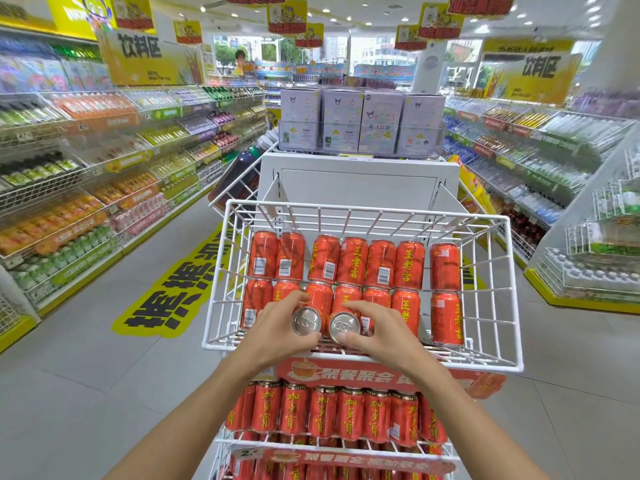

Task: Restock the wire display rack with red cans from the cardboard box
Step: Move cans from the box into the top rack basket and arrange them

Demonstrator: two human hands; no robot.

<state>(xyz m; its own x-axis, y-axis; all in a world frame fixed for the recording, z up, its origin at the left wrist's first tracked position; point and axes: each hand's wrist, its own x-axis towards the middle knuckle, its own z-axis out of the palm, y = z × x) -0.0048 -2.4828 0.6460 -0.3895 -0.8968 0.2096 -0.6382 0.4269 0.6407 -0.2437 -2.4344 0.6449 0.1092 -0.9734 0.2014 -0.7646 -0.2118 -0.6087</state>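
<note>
Left hand (277, 323) and right hand (375, 327) each grip a red can (308, 320) lying at the sloped wire rack's (360, 355) front edge, where a loose release could roll it out.

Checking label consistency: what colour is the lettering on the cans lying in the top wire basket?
Yellow lettering on red cans, clearest in the head view, inside the white wire basket.

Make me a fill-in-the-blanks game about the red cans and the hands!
1. Each hand holds one ____ can.
2. The left hand and right hand are over the white ____ basket.
3. The two held cans show their ____ ends.
4. The boxes stacked behind the basket are mostly ____.

Answers: red, wire, silver, purple
</note>
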